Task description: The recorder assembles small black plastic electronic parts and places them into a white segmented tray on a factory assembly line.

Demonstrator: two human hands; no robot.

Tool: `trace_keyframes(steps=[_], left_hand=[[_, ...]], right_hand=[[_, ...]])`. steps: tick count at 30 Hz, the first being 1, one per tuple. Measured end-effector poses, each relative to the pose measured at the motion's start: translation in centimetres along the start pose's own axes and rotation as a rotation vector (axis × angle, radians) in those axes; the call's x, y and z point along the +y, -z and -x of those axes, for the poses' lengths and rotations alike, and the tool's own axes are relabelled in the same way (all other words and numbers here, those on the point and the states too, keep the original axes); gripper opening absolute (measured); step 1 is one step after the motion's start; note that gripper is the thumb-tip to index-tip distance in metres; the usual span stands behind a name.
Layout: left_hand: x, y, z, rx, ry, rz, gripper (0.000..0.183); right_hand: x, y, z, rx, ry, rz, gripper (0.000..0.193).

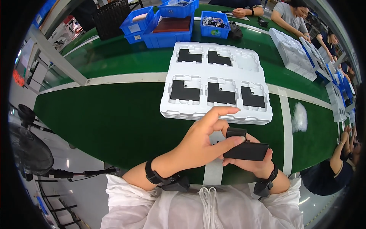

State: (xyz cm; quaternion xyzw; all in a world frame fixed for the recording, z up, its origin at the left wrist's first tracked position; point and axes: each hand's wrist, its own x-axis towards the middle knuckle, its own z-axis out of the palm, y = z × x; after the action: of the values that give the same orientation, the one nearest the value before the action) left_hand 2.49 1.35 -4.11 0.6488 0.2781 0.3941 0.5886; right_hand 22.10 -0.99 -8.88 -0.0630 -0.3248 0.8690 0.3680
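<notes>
Nearest the camera is your white top [171, 213], its drawstrings hanging toward 6 o'clock. Just past it, over the green counter [95, 118], you have the black piece [248, 151] in front of you, its long part lying nearly from 9 to 3 o'clock and a smaller block rising at its 11 o'clock corner. Your right grip [251, 164] cups it from 5 o'clock, closed on it between thumb and fingers. Your left grip [202, 143] comes in from 9 o'clock, thumb laid on the piece, index finger raised toward 3 o'clock; whether its other fingers pinch from behind, I cannot tell. Both grips touch the piece, but the left reaches nearer the white tray [198, 71], which lies at 11 o'clock from it and bears five black L-shaped parts [185, 94]. A crumpled clear bag [299, 117] sits at 2 o'clock.
</notes>
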Motion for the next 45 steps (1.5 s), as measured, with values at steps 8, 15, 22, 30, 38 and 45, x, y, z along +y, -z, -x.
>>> trace_keyframes(steps=[8, 15, 22, 30, 38, 45], left_hand=[[-0.7, 3.8, 1.1, 0.008, 0.389, -0.277, 0.005], [-3.7, 4.7, 2.9, -0.599, -0.114, -0.922, 0.036], [-3.8, 4.4, 3.6, -0.645, -0.016, -1.065, 0.048], [-3.9, 4.9, 3.3, -0.688, 0.022, -1.0, 0.051], [-3.8, 4.7, 3.0, -0.694, 0.058, -0.988, 0.051], [-3.8, 4.7, 2.9, -0.709, 0.083, -0.977, 0.054]], right_hand=[[-0.8, 1.6, 2.4, 0.296, 0.106, 0.456, 0.069], [-1.8, 1.1, 2.4, 0.134, 0.144, 1.606, 0.066], [-1.2, 1.3, 1.8, 0.069, 0.076, 1.907, 0.057], [-0.4, 1.2, 1.8, -0.003, 0.033, 2.051, 0.047], [-0.3, 1.3, 1.9, 0.019, 0.042, 2.06, 0.046], [-0.2, 1.4, 2.0, 0.02, 0.046, 2.057, 0.045]])
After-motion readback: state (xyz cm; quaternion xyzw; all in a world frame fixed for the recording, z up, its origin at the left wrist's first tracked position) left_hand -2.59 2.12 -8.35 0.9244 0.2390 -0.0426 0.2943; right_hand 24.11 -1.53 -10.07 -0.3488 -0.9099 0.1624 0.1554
